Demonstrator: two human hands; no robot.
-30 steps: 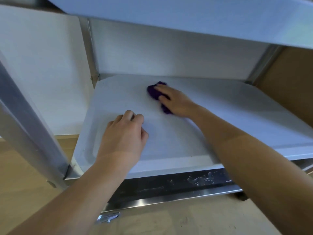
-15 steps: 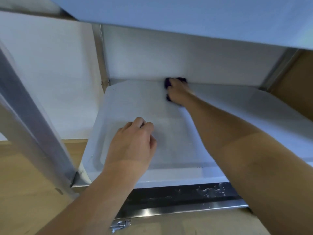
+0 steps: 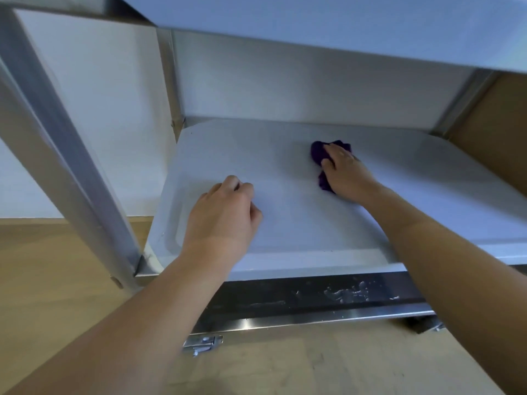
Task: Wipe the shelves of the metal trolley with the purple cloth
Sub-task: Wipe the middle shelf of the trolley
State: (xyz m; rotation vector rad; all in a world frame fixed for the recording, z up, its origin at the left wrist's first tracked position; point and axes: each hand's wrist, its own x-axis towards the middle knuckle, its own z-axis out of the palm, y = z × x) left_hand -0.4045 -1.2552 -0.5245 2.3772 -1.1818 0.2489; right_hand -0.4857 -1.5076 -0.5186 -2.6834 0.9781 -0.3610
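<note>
Two hands rest on our trolley's lower shelf. Near the shelf's front left corner, our left hand curls loosely, holding nothing. Toward the shelf's middle, our right hand presses the bunched purple cloth flat against it.

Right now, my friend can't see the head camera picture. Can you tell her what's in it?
A person's right hand presses a purple cloth onto a metal trolley's lower shelf. The left hand rests curled on the same shelf, nearer its front edge.
</note>
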